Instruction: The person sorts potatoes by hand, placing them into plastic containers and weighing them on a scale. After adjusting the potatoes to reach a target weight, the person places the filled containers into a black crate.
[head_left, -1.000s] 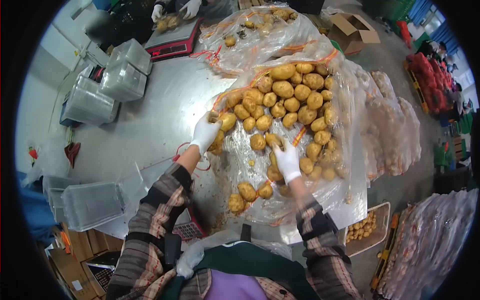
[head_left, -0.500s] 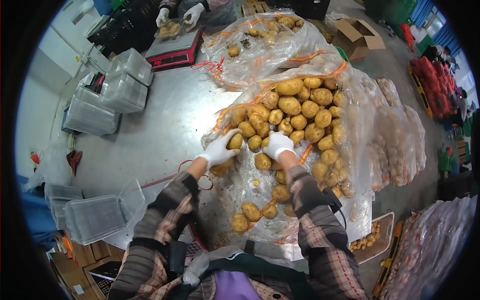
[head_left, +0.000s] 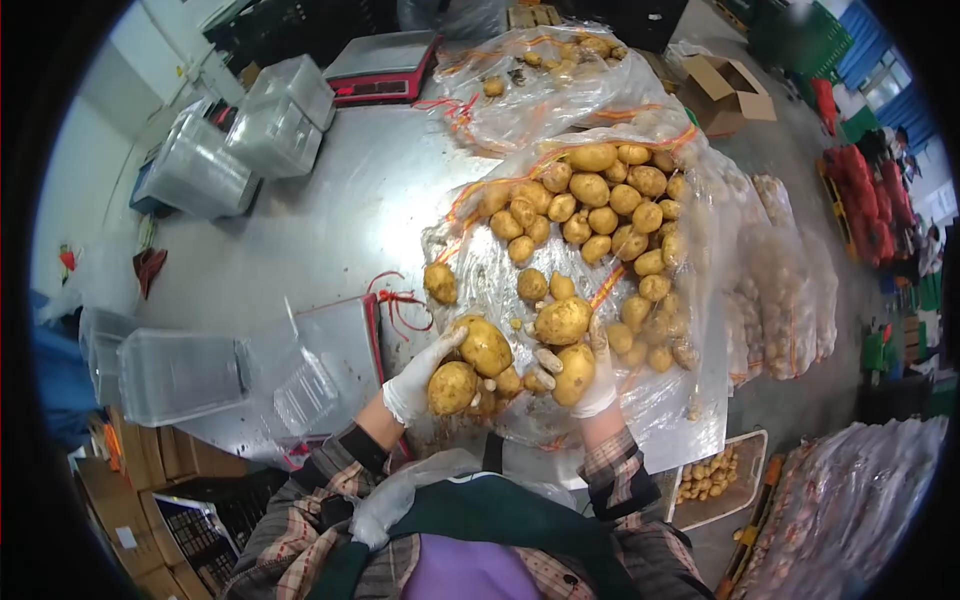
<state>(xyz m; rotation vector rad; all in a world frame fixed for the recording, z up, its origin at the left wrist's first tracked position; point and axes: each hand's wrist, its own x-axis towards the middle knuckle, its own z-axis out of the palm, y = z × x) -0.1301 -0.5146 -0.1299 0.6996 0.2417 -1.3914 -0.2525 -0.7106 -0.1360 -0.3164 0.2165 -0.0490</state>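
Observation:
My left hand (head_left: 417, 383), in a white glove, is closed around potatoes; a large potato (head_left: 485, 347) and another potato (head_left: 452, 387) show at its fingers. Opposite it, my gloved right hand (head_left: 599, 379) grips a potato (head_left: 574, 374), with a second potato (head_left: 563, 321) against its fingertips. Both hands are close together above the near part of a clear plastic bag (head_left: 490, 270). A few potatoes lie beneath and between the hands, partly hidden. Beyond them, a heap of potatoes (head_left: 603, 220) fills the opened bag. One single potato (head_left: 440, 283) sits at the bag's left edge.
At my left, a scale (head_left: 340, 345) and clear plastic boxes (head_left: 180, 375) stand on the metal table (head_left: 330, 215). More clear boxes (head_left: 280, 130) and a red scale (head_left: 378, 75) are farther back. Full bags (head_left: 790, 290) stand right; a crate of small potatoes (head_left: 745, 485) is below.
Both hands have drawn back toward my body, now carrying potatoes. The right hand has left the heap. At the far scale, another person's gloved hands are out of view.

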